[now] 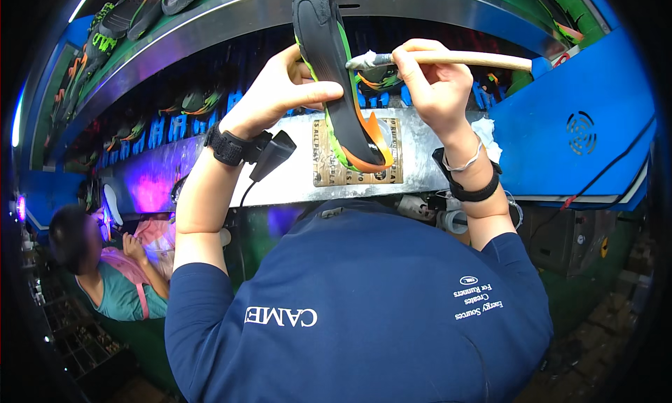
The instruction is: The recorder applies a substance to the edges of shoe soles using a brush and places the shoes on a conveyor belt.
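My left hand (280, 95) holds a black shoe sole (329, 67) with green and orange edging, raised upright in front of me over a metal ledge (280, 172). My right hand (437, 81) grips a wooden-handled brush (455, 57) lying level, its pale bristle tip (360, 61) touching the sole's edge. Both wrists wear black bands; a small black device (274, 153) with a cable hangs off my left wrist.
Above runs a curved conveyor (231, 15) carrying more dark soles (133, 8). A blue machine housing (581, 123) stands at the right. Another person (112, 270) sits at the lower left under purple light. White cloth (488, 133) lies on the ledge.
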`<state>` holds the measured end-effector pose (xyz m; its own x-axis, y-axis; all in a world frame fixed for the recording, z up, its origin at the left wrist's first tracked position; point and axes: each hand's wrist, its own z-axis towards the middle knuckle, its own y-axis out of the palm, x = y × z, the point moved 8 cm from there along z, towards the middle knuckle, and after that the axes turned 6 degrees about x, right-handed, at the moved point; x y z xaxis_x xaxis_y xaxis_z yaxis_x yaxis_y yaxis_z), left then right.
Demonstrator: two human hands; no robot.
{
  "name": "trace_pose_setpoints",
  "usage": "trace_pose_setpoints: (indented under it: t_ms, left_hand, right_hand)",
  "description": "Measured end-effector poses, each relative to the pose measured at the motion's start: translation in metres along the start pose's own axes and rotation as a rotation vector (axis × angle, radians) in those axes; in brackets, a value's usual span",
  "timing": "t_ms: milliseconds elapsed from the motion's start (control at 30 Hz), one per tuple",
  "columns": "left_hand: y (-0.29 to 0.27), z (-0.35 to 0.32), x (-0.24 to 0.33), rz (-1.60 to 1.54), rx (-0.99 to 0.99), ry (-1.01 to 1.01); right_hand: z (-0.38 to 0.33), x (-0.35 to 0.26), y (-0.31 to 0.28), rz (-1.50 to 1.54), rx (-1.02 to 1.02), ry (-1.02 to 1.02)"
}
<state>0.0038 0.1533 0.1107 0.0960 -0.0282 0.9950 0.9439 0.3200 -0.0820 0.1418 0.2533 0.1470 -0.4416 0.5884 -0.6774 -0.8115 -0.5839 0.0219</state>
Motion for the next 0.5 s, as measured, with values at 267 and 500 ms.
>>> trace_pose_setpoints:
  t_ms: [267, 500]
  left_hand:
    - [0.013, -0.001, -0.006, -0.023, -0.038, -0.044]
    - [0.019, 0.001, -0.010, -0.031, -0.053, -0.103]
  right_hand:
    - [0.009, 0.008, -0.002, -0.034, -0.002, 0.042]
    - [0.018, 0.006, -0.007, -0.092, 0.030, -0.064]
